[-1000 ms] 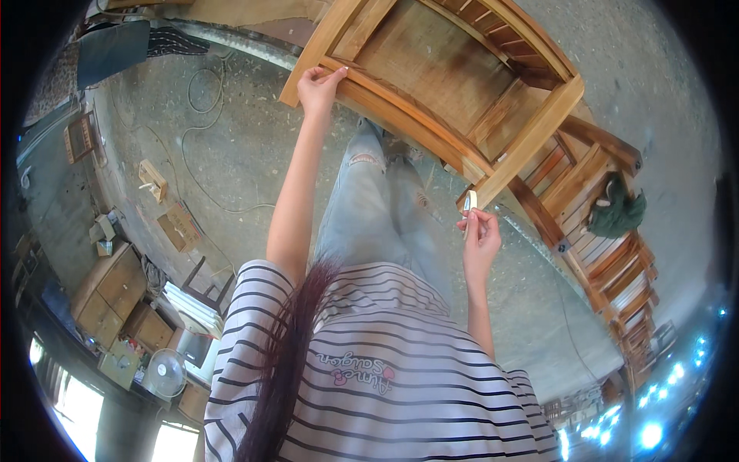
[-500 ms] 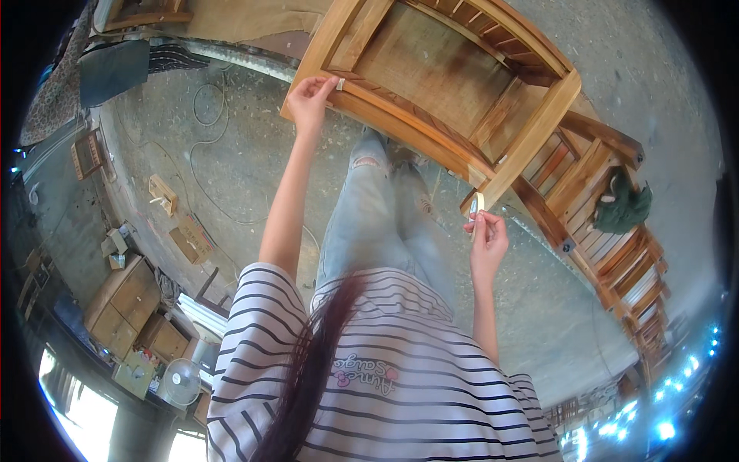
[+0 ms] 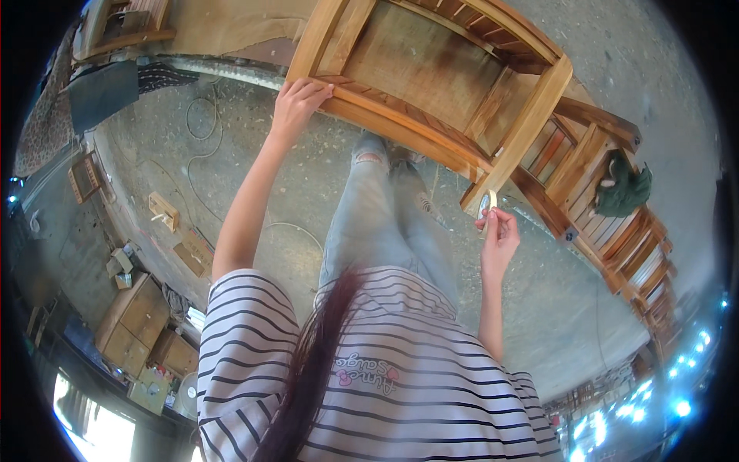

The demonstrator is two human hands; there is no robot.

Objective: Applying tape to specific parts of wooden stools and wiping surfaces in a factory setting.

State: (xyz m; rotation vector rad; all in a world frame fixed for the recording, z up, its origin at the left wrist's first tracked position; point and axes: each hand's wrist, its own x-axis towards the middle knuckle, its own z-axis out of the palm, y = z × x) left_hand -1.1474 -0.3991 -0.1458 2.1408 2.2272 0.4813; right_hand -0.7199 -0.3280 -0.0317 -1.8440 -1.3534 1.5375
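Observation:
In front of me stands a piece of varnished wooden furniture point(image 3: 408, 123) with a slatted side and a broad inner panel. My left hand point(image 3: 299, 106) is at its near left corner, the fingers bent over the rail and pressed against the wood. Whatever lies beneath those fingertips is hidden. Near the right corner, my right hand point(image 3: 500, 237) pinches a narrow roll of pale tape point(image 3: 490, 202) between thumb and fingers. The roll is held upright, close to the end of the wooden leg.
More slatted wooden furniture point(image 3: 593, 177) runs off to the right, with a dark green cloth point(image 3: 623, 185) on it. A thin hose point(image 3: 202, 165) coils on the concrete floor. At the left are small wooden pieces point(image 3: 163, 209), a cabinet point(image 3: 132, 323) and a fan point(image 3: 188, 396).
My left hand, which held a small pale piece by the rail, has moved slightly left and down onto the wood; the piece no longer shows. My right hand shifted slightly right with the roll.

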